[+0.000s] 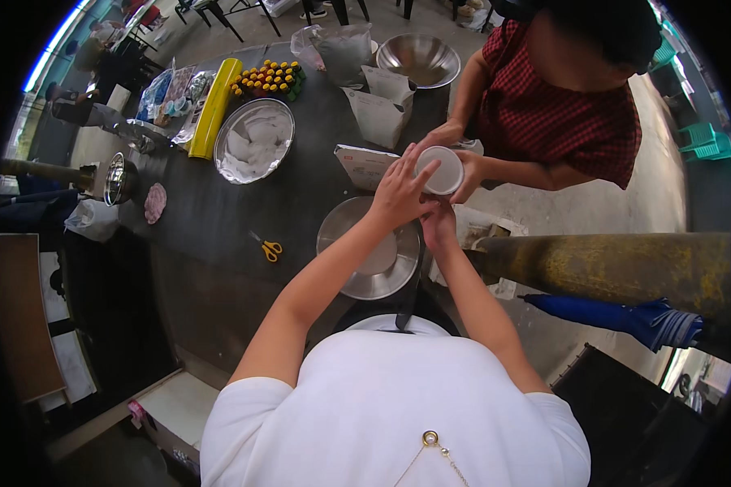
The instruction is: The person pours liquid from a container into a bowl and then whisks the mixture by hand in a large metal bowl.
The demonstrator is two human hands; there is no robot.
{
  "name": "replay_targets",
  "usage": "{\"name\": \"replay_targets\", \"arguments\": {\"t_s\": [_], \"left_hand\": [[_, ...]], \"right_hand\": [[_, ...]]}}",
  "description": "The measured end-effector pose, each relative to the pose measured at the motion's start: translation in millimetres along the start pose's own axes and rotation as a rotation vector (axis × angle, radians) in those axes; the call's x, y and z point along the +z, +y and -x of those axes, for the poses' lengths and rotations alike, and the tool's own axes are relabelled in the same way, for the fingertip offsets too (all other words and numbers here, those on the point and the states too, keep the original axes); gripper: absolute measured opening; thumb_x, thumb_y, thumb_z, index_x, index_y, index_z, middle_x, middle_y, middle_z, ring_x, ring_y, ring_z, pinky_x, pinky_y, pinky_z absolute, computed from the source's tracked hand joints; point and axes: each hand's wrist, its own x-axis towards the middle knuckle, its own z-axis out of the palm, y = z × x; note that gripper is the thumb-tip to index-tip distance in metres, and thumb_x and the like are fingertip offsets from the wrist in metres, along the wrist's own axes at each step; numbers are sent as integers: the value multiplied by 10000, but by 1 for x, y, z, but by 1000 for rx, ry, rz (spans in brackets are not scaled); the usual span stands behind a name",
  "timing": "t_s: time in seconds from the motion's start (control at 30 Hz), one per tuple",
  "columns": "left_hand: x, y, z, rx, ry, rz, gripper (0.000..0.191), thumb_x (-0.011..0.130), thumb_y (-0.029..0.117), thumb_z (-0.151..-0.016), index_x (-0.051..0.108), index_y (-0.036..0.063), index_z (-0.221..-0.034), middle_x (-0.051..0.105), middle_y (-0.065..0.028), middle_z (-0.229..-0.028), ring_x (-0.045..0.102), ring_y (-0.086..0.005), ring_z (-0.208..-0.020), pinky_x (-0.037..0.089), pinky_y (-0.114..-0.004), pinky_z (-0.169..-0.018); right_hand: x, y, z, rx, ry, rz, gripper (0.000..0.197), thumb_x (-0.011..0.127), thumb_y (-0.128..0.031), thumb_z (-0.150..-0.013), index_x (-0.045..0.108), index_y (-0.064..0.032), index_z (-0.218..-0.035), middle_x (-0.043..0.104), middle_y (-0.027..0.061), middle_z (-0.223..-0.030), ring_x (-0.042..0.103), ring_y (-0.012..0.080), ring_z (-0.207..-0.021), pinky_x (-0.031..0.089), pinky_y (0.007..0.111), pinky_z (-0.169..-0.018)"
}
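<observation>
A white plastic tub [448,173], its round mouth facing up, is between my hands and those of another person. My left hand [396,192] reaches over its left side, with one finger across the rim. Just below the tub is my right hand [440,225], palm up, its fingertips partly hidden by my left hand. The other person's hand [474,173] holds the tub from the right. Beneath my forearms stands a stainless steel basin [335,243] with something pale at its bottom. An opened carton [362,167] bearing writing is just left of my left hand.
Yellow-handled scissors [271,251] lie on the dark table [201,243]. Farther off are a foil-lined basin of white material [259,140], a long yellow roll [216,109], several yellow-capped bottles [268,79], opened cartons [374,115] and a steel bowl [419,58]. At right are a thick post [609,262] and a blue umbrella [609,313].
</observation>
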Motion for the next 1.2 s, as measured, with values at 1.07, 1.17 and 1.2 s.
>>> {"name": "replay_targets", "arguments": {"t_s": [1.07, 1.17, 1.2], "left_hand": [[-50, -60, 194, -633, -191, -42, 465, 528, -66, -756, 597, 139, -1167, 559, -57, -1277, 640, -355, -965, 537, -447, -780], [-49, -44, 190, -651, -165, -4, 487, 527, -55, -763, 569, 144, -1205, 610, -75, -1228, 637, -354, -980, 530, -444, -806], [-50, -35, 187, -649, -156, 25, 486, 531, -38, -775, 555, 145, -1225, 628, -91, -1212, 640, -352, -977, 528, -440, -821]], "right_hand": [[-4, 27, 104, -497, 75, 1801, 315, 509, 60, -772, 671, -84, -1000, 619, 105, -1047, 604, 333, -991, 495, 420, -841], [-11, 11, 129, -503, 122, 1751, 308, 500, 71, -769, 664, -76, -984, 629, 114, -1027, 606, 343, -983, 492, 424, -840], [-15, 3, 140, -502, 135, 1741, 306, 495, 78, -767, 659, -73, -976, 632, 116, -1021, 607, 348, -978, 492, 426, -837]]}}
